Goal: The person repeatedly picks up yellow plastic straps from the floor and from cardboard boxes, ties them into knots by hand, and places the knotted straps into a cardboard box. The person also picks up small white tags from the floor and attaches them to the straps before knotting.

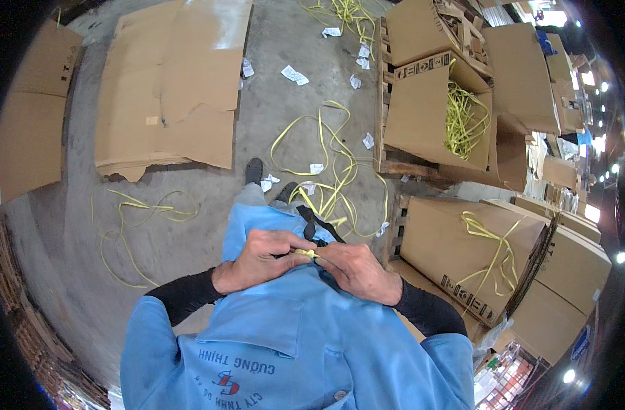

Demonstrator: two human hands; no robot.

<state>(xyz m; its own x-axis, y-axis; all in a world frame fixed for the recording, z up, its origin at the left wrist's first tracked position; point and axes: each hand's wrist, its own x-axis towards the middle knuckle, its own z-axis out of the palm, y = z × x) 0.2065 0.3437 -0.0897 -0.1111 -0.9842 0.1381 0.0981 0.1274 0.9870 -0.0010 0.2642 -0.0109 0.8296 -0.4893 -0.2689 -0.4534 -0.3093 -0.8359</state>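
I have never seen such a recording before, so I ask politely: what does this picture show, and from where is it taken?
There is no machine here, only a person's bare left hand and right hand. The picture looks down from a wide fisheye camera worn on the person's head, so straight edges bend near the rim. The two hands meet in front of the blue clothing, pinching a small yellow piece; what it is, I cannot tell for sure. On the grey floor lie yellow straps, white paper scraps and flat cardboard. At the right, an open box holds more straps.
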